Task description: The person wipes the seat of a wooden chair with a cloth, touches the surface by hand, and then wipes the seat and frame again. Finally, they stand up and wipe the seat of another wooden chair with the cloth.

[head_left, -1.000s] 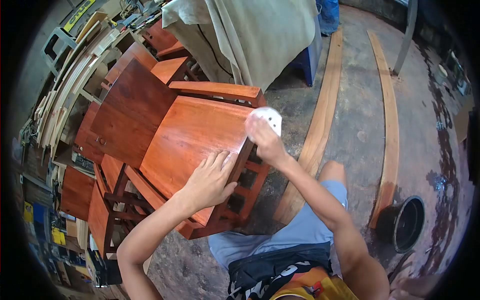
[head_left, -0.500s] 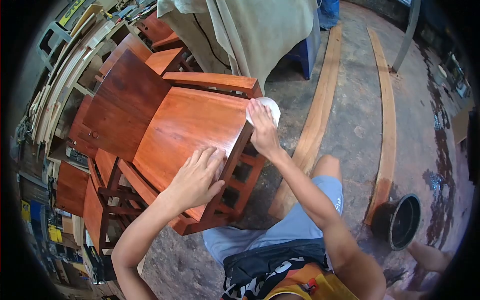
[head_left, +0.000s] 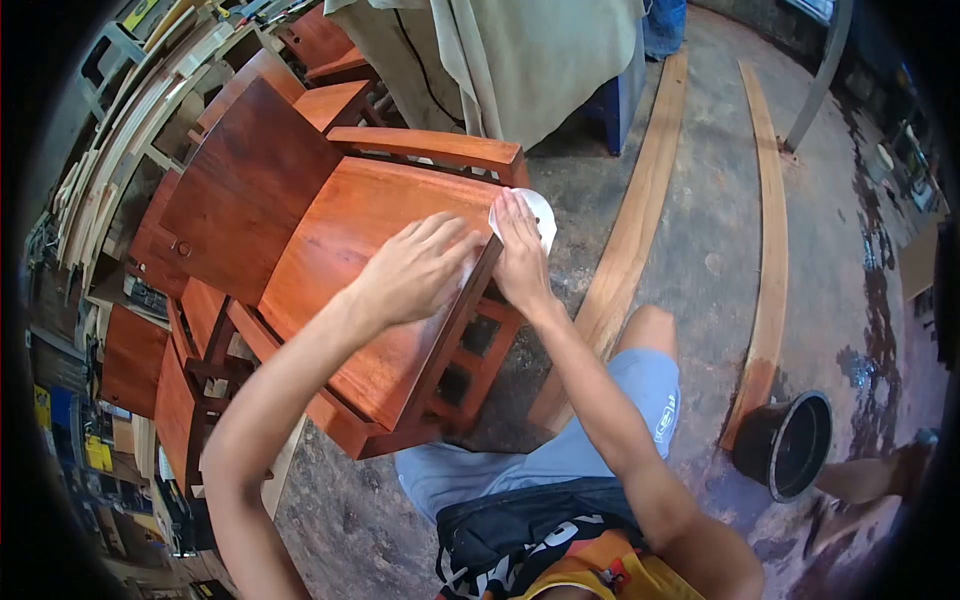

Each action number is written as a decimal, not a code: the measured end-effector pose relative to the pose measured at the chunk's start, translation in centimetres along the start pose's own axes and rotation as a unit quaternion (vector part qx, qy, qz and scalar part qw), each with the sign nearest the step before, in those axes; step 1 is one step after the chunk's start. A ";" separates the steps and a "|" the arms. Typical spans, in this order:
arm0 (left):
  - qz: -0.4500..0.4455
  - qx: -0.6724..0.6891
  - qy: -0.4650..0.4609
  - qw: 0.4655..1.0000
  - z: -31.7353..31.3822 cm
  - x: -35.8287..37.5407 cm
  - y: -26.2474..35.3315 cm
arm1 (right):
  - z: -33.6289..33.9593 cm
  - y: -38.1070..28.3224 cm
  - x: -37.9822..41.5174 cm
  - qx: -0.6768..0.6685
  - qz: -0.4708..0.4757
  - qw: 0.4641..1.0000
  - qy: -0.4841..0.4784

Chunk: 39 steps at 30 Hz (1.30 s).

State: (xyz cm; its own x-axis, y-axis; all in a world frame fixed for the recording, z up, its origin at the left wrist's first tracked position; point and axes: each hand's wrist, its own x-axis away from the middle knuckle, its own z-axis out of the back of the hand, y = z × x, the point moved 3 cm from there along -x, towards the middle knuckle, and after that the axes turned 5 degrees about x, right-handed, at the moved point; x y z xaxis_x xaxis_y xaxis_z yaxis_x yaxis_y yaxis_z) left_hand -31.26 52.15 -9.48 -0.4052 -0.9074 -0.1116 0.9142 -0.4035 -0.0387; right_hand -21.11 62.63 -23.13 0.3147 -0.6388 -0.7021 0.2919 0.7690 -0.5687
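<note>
A reddish-brown wooden armchair (head_left: 370, 215) stands in front of me, its seat glossy and its front edge toward me. My right hand (head_left: 520, 255) holds a thin white round disc (head_left: 546, 218), which looks like a sanding disc with small holes, at the seat's front corner beside the armrest (head_left: 430, 145). Its fingers lie straight and close together over the disc, part of which sticks out past the edge. My left hand (head_left: 420, 265) is over the seat near the front edge, fingers stretched out. Its palm is hidden, and a pale patch shows beside its fingertips.
Similar wooden chairs (head_left: 185, 390) crowd the left side, with stacked timber strips (head_left: 110, 150) beyond. A beige cloth (head_left: 545, 70) drapes over something behind the armchair. Two long boards (head_left: 640, 220) lie on the floor to the right, near a black bucket (head_left: 790, 450). Another person's leg (head_left: 860, 480) shows there.
My left hand has moved up and right along the seat, closer to my right hand. The right hand stays on the disc at the corner. The view has shifted slightly.
</note>
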 end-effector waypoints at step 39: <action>-0.035 0.070 -0.026 0.997 5.0 12.6 8.3 | 0.9 -9.0 9.9 -0.010 0.216 0.973 -0.073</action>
State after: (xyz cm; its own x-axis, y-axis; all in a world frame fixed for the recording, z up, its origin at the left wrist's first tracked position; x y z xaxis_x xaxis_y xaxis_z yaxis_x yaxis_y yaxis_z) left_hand -28.79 36.74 -6.24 -0.4712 -0.8799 -0.0608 0.8748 -0.4750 0.0949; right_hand -19.82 49.34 -24.59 0.5304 -0.2504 -0.8099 0.0863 0.9664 -0.2423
